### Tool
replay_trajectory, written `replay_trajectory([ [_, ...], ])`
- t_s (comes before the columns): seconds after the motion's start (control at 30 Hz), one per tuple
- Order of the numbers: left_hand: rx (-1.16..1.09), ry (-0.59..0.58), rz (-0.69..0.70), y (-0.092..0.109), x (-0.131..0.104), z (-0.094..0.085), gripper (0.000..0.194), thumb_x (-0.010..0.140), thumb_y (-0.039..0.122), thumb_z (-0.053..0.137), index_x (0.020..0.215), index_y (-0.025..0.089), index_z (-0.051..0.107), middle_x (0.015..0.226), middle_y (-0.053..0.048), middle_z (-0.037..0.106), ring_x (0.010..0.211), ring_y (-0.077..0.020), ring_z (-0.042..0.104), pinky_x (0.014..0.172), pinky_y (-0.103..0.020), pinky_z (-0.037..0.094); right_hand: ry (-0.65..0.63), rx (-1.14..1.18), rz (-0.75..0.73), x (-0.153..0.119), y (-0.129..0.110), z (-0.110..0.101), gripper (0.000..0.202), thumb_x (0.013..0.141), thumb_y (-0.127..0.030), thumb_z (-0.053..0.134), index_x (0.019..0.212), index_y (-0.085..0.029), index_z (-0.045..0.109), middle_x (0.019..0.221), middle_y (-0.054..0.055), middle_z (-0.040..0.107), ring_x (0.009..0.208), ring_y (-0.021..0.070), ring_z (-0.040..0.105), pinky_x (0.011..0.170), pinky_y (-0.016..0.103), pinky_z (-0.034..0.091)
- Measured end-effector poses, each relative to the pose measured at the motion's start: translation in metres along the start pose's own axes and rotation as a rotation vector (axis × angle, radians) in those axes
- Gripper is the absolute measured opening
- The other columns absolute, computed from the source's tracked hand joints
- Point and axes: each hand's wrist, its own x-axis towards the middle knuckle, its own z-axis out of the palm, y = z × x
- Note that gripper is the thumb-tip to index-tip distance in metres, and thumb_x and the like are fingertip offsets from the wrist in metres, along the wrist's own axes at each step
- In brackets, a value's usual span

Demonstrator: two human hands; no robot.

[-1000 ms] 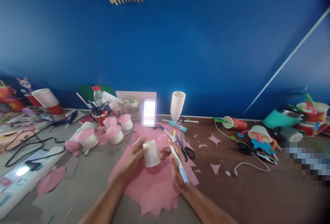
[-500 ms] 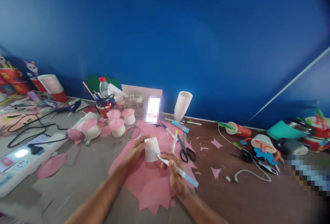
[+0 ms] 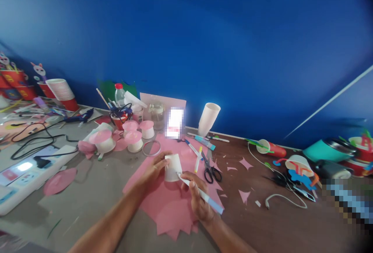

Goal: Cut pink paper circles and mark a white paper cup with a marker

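Observation:
A white paper cup (image 3: 174, 168) is gripped at its left side by my left hand (image 3: 155, 170), fingers closed on it. My right hand (image 3: 199, 198) is closed round a marker (image 3: 208, 199) with a white and pale-blue barrel. The marker's tip meets the lower right part of the cup, or comes very close to it. Both hands are above pink paper (image 3: 175, 216) with jagged, cut edges. Black-handled scissors (image 3: 212, 173) lie to the right of my right hand, beside a yellow-and-white marker (image 3: 198, 159).
Small cups topped with pink discs (image 3: 134, 140) stand at the left. Stacked white cups (image 3: 208, 117) lean near the blue partition (image 3: 233, 51). A power strip (image 3: 32, 179) and cables lie far left. Pink scraps (image 3: 244, 195) and a white cable (image 3: 284, 194) lie on the right.
The camera view has shifted slightly, so the background sits a little to the right. Both hands keep their holds on the cup and the marker, nearly unmoved.

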Motion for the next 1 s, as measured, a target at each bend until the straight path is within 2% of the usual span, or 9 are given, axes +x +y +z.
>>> replay_trajectory([
  [0.23,-0.027,0.021,-0.022,-0.0013,0.0021,-0.0001,0.050,0.078,0.045,0.087,0.120,0.020,0.079,0.094,-0.006,0.073,0.079,-0.0208,0.064,0.066,-0.029,0.050,0.030,0.017,0.044,-0.0003,0.0027,0.0006,0.057,0.116,-0.066,0.050,0.095,-0.023,0.081,0.062,-0.001,0.064,0.051,0.0168,0.060,0.052,0.029,0.055],
  [0.33,-0.011,0.006,-0.009,-0.0016,0.0019,0.0000,0.045,0.080,0.047,0.086,0.117,0.021,0.080,0.100,-0.008,0.075,0.082,-0.0220,0.065,0.068,-0.030,0.050,0.019,0.011,0.069,-0.0006,0.0024,0.0007,0.060,0.116,-0.069,0.049,0.095,-0.022,0.081,0.062,-0.001,0.065,0.051,0.0169,0.061,0.053,0.029,0.055],
  [0.5,-0.023,0.001,-0.018,0.0022,0.0001,0.0036,0.046,0.077,0.046,0.087,0.115,0.022,0.077,0.097,-0.004,0.073,0.079,-0.0202,0.063,0.068,-0.029,0.050,0.013,-0.007,0.112,-0.0014,0.0023,-0.0002,0.060,0.114,-0.071,0.051,0.099,-0.022,0.082,0.063,0.002,0.068,0.054,0.0187,0.062,0.053,0.030,0.054],
  [0.7,-0.022,0.010,-0.031,0.0055,-0.0012,0.0048,0.050,0.075,0.045,0.087,0.117,0.020,0.076,0.098,-0.005,0.074,0.078,-0.0186,0.062,0.065,-0.027,0.048,0.029,0.018,0.137,-0.0022,0.0070,0.0001,0.062,0.113,-0.072,0.052,0.089,-0.022,0.079,0.055,-0.003,0.059,0.045,0.0145,0.053,0.052,0.029,0.051],
  [0.9,-0.017,0.023,-0.039,0.0048,-0.0020,0.0055,0.056,0.074,0.047,0.089,0.121,0.019,0.077,0.090,-0.002,0.072,0.074,-0.0178,0.062,0.065,-0.027,0.048,0.068,-0.018,0.123,-0.0016,0.0072,0.0043,0.054,0.112,-0.068,0.058,0.097,-0.020,0.079,0.062,0.000,0.069,0.053,0.0164,0.063,0.051,0.026,0.052],
  [1.0,-0.014,0.018,-0.037,0.0065,-0.0029,0.0062,0.052,0.073,0.045,0.090,0.117,0.021,0.078,0.090,-0.003,0.072,0.074,-0.0184,0.062,0.065,-0.027,0.048,0.056,-0.030,0.109,-0.0005,0.0058,0.0033,0.052,0.112,-0.067,0.059,0.097,-0.020,0.078,0.063,0.001,0.069,0.053,0.0167,0.062,0.051,0.026,0.051],
])
